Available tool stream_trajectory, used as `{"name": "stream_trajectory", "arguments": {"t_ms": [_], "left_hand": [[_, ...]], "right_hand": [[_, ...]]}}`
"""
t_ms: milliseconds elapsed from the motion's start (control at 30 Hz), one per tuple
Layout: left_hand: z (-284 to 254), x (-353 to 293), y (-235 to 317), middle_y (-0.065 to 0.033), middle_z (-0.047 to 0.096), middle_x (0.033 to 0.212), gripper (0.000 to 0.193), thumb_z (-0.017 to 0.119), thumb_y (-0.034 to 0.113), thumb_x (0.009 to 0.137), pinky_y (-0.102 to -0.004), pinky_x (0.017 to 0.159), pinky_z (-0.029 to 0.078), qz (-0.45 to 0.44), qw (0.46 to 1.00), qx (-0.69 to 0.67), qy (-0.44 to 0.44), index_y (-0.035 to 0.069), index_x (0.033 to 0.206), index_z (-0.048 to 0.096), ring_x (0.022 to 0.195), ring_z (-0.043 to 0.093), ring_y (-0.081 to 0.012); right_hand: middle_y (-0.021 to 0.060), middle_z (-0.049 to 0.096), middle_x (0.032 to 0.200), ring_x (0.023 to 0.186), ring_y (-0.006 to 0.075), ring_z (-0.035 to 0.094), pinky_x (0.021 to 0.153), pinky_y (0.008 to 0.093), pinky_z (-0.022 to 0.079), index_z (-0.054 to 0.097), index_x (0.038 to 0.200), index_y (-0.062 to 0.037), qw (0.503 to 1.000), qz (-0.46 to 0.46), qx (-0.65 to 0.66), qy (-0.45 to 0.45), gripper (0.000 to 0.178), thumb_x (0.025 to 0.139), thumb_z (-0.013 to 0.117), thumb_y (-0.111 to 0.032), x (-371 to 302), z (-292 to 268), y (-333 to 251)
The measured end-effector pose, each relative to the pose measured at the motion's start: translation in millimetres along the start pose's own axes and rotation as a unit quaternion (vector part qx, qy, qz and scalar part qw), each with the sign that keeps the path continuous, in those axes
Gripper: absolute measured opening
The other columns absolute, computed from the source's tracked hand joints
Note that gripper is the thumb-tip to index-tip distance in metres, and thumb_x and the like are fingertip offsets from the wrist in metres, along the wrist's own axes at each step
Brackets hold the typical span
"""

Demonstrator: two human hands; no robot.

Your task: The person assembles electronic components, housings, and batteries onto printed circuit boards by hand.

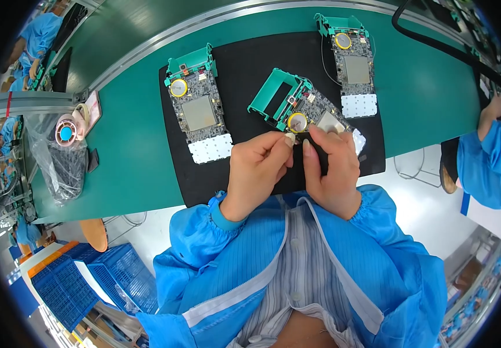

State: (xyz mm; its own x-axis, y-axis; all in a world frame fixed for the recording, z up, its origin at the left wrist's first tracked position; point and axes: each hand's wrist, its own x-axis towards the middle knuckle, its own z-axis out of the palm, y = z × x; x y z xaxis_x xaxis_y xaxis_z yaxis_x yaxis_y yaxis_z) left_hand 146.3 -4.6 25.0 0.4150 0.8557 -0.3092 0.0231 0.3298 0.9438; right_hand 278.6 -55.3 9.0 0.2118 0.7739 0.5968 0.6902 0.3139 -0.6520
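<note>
Circuit boards (198, 113) at a green bench (128, 145) and blue-clad co-workers (485, 168) mark this as an electronics workshop.

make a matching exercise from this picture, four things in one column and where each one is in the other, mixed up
Things
1. Middle circuit board
2. Tape roll
3. Blue crates
4. Black mat

Places
A. Off the green table, at the picture's lower left
B. Under the left circuit board
C. At the fingers of the left hand and the right hand
D. Near the green table's left end

Right pairs: 1-C, 2-D, 3-A, 4-B
</note>
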Motion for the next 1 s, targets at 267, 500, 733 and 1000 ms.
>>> {"name": "stream_trajectory", "arguments": {"t_ms": [267, 500, 733, 1000], "left_hand": [[-0.9, -2.6, -1.3, 0.0016, 0.050, 0.057, 0.026, 0.055, 0.014, 0.095, -0.0188, 0.040, 0.024, -0.005, 1.000, -0.011, 0.012, -0.001, 0.075, 0.061, 0.044, 0.037, -0.0021], [-3.6, 3.3, -2.4, 0.0016, 0.051, 0.057, 0.025, 0.055, 0.014, 0.094, -0.0188, 0.040, 0.025, -0.008, 1.000, -0.020, 0.006, -0.001, 0.076, 0.062, 0.045, 0.038, -0.0022], [4.0, 1.2, -1.8, 0.0018, 0.052, 0.058, 0.023, 0.055, 0.013, 0.095, -0.0184, 0.041, 0.026, -0.001, 1.000, 0.003, 0.029, 0.000, 0.078, 0.062, 0.046, 0.040, -0.0020], [7.6, -4.0, -0.6, 0.0010, 0.053, 0.060, 0.022, 0.055, 0.013, 0.095, -0.0193, 0.041, 0.026, -0.003, 0.999, 0.044, 0.029, 0.000, 0.078, 0.061, 0.045, 0.040, -0.0024]], "right_hand": [[0.0099, 0.064, 0.086, 0.064, 0.0253, 0.051, 0.061, 0.0334, 0.040, 0.061, 0.108, -0.0018, 0.998, 0.042, 0.056, -0.002, 0.032, 0.077, 0.066, 0.005, -2.4, 1.2, -1.8], [0.0093, 0.064, 0.087, 0.064, 0.0246, 0.050, 0.060, 0.0334, 0.040, 0.062, 0.106, -0.0012, 0.997, 0.051, 0.053, -0.014, 0.030, 0.077, 0.065, 0.005, 1.2, 4.3, -0.2], [0.0090, 0.065, 0.087, 0.063, 0.0244, 0.050, 0.062, 0.0340, 0.039, 0.061, 0.106, -0.0029, 0.998, 0.047, 0.008, -0.030, 0.029, 0.078, 0.066, 0.003, 4.4, -2.3, -5.6], [0.0041, 0.056, 0.075, 0.067, 0.0183, 0.049, 0.065, 0.0333, 0.031, 0.067, 0.095, -0.0079, 0.994, 0.000, -0.103, -0.030, 0.023, 0.075, 0.075, -0.016, -3.7, -26.1, 4.4]]}}
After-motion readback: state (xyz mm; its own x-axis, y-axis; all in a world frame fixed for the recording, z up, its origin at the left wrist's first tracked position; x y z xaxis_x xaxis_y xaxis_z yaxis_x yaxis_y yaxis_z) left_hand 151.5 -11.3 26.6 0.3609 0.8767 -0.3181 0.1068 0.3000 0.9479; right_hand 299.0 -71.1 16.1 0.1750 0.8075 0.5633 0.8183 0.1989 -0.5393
